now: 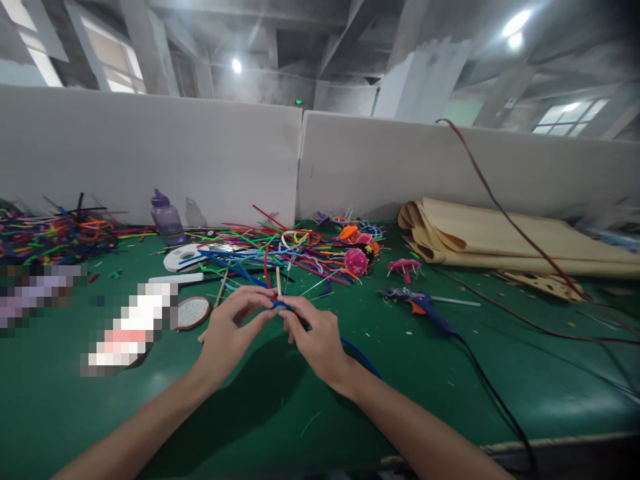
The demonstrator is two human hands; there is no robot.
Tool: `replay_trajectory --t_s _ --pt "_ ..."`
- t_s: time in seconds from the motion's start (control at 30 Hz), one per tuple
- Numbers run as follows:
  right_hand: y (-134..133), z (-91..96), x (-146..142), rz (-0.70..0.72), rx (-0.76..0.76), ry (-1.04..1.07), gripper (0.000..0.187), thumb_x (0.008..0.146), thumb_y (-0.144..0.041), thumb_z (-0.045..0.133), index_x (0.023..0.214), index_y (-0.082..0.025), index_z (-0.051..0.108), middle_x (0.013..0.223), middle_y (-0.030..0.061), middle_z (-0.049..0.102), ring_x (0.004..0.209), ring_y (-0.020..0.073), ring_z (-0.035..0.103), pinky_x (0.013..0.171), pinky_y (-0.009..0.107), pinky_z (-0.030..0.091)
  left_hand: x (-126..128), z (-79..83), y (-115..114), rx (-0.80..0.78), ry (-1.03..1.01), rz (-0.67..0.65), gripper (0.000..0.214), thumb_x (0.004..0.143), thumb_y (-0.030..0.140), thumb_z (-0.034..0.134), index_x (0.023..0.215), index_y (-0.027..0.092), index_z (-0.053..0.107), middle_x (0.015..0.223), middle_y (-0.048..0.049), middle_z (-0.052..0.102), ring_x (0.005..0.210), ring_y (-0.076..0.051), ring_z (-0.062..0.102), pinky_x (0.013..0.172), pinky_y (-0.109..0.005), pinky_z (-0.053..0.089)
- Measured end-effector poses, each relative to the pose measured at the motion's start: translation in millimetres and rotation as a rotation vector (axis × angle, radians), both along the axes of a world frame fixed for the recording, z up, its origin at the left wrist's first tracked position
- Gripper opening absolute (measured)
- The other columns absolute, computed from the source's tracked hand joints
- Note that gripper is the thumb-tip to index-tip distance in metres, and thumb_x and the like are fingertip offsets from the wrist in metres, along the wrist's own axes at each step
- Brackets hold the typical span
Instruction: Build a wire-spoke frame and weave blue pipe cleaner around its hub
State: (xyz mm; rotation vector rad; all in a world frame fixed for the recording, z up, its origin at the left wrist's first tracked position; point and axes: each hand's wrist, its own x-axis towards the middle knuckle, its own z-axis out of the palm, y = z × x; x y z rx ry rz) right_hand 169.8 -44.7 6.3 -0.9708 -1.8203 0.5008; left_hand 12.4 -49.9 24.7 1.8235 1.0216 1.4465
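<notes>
My left hand and my right hand meet over the middle of the table, fingertips pinched together. Between them is a blue pipe cleaner, bent or wound around a thin wooden stick that points up. A long blue tail comes out beneath my right hand and seems to be part of the same pipe cleaner. Both hands are closed on this small piece, and the fingers hide most of it. Just beyond the fingertips lies a pile of coloured pipe cleaners.
Right of my hands lies a blue glue gun with its black cord. Pink and orange pipe-cleaner pieces sit behind. A purple bottle, round lid and second pipe-cleaner heap are left. Folded tan sheets lie right.
</notes>
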Motion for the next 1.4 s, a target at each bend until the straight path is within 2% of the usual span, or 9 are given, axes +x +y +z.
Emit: replay_trajectory --t_s 0.3,0.47,0.57,0.63,0.73,0.93,1.1,1.2,1.4 --pt "0.8 -1.1 1.4 -0.001 -0.061 0.055 0.024 0.086 -0.029 0.047 0.104 -0.022 0.061 0.061 -0.0025 0.061 0.049 0.0084 0.057 0.053 0.018 0.047 0.4 -7.6 -7.1 0.150 0.255 0.181 0.015 0.079 0.020 0.057 0.092 0.024 0.064 0.105 -0.0038 0.064 0.101 -0.019 0.057 0.088 -0.032 0.045" --pt "4.4 2.2 3.1 0.023 -0.163 0.103 0.023 0.087 -0.030 0.046 0.104 -0.021 0.058 0.060 -0.0032 0.058 0.045 0.0080 0.055 0.047 0.018 0.045 -0.8 -4.9 -13.9 0.132 0.448 0.166 0.030 0.082 0.023 0.053 0.111 0.029 0.058 0.110 -0.0019 0.064 0.103 -0.019 0.058 0.089 -0.031 0.043" --pt "6.4 3.2 3.2 0.024 -0.159 0.090 0.022 0.087 -0.029 0.046 0.104 -0.022 0.058 0.059 -0.0036 0.057 0.044 0.0080 0.055 0.047 0.018 0.045 -0.1 5.3 -14.0 0.039 0.483 0.182 0.027 0.081 0.027 0.052 0.107 0.030 0.060 0.109 -0.0012 0.065 0.102 -0.021 0.058 0.087 -0.033 0.043" --pt "7.7 3.2 3.2 0.009 -0.127 0.059 0.022 0.087 -0.028 0.046 0.104 -0.021 0.058 0.060 -0.0033 0.058 0.046 0.0081 0.055 0.049 0.018 0.045 2.7 13.5 -11.9 -0.111 0.417 0.179 0.023 0.081 0.031 0.052 0.102 0.029 0.062 0.104 -0.0016 0.066 0.097 -0.021 0.060 0.082 -0.033 0.045" --pt "10.0 3.8 4.0 -0.028 -0.064 -0.001 0.024 0.087 -0.030 0.045 0.104 -0.020 0.059 0.061 -0.0019 0.061 0.050 0.0095 0.057 0.052 0.018 0.046 9.9 22.6 -6.8 -0.285 0.214 0.088 0.020 0.080 0.033 0.053 0.094 0.023 0.061 0.096 -0.0036 0.067 0.089 -0.020 0.062 0.078 -0.030 0.048" --pt "17.5 14.5 9.1 -0.095 0.077 -0.159 0.027 0.089 -0.027 0.041 0.109 -0.020 0.058 0.076 0.0016 0.069 0.060 0.0119 0.062 0.057 0.020 0.046 21.5 26.7 10.6 -0.368 -0.010 0.054 0.015 0.072 0.031 0.062 0.083 0.020 0.061 0.086 -0.0022 0.068 0.083 -0.018 0.062 0.074 -0.027 0.047" --pt "27.2 25.8 11.7 -0.072 0.186 -0.322 0.028 0.090 -0.022 0.038 0.110 -0.018 0.057 0.093 0.0051 0.069 0.075 0.0151 0.065 0.065 0.022 0.047 23.6 22.3 27.3 -0.434 -0.189 0.031 0.017 0.067 0.032 0.068 0.074 0.018 0.063 0.075 -0.0017 0.064 0.074 -0.014 0.058 0.068 -0.024 0.044" --pt "34.2 27.3 12.0 -0.087 0.210 -0.399 0.029 0.089 -0.019 0.038 0.112 -0.018 0.056 0.097 0.0060 0.068 0.083 0.0169 0.065 0.071 0.024 0.048 25.0 15.5 33.9 -0.512 -0.359 0.007 0.018 0.064 0.032 0.071 0.071 0.017 0.064 0.074 -0.0011 0.062 0.077 -0.014 0.056 0.074 -0.025 0.044" --pt "43.5 24.7 13.5 -0.047 0.232 -0.513 0.033 0.087 -0.015 0.038 0.116 -0.017 0.053 0.097 0.0076 0.068 0.085 0.0175 0.064 0.071 0.025 0.048 28.3 1.5 41.6 -0.645 -0.627 -0.149 0.014 0.065 0.028 0.072 0.070 0.018 0.063 0.079 0.0001 0.060 0.084 -0.013 0.055 0.082 -0.030 0.044"
